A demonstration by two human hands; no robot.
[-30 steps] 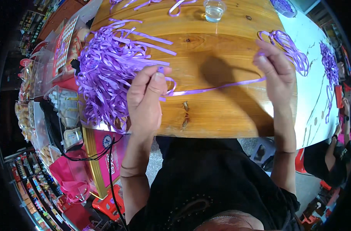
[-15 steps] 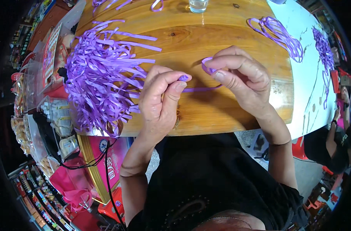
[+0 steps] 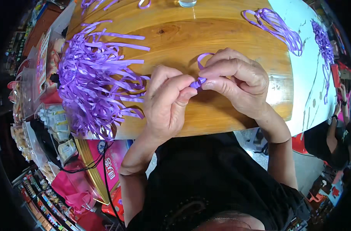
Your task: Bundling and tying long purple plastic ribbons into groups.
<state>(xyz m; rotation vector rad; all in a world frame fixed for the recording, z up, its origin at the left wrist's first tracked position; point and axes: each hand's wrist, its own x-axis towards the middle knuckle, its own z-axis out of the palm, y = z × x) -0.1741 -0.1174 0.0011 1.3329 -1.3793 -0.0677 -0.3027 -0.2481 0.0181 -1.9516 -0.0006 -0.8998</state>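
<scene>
Over the near part of the wooden table, my left hand [image 3: 168, 98] and my right hand [image 3: 239, 79] meet, thumb and forefinger of each pinched on a narrow purple ribbon [image 3: 199, 83]. Between the fingertips the ribbon is folded into a small, tight shape. A loop of it curves up beside my right forefinger. To the left of my left hand lies a big heap of purple ribbon strips [image 3: 94, 82], their loose ends pointing right. My fingers partly hide the folded piece.
The wooden table [image 3: 221, 34] bears a looped ribbon bundle [image 3: 277, 29] at far right and a glass [image 3: 188, 3] at the far edge. A white marbled table [image 3: 308, 77] adjoins on the right, holding more purple ribbon [image 3: 323, 42]. Packaged goods crowd the left; another person [image 3: 331, 142] sits at right.
My hands have come together; the left fingertips now touch the ribbon piece beside the right ones. The straight ribbon length seen between them earlier is out of sight. The view has shifted slightly.
</scene>
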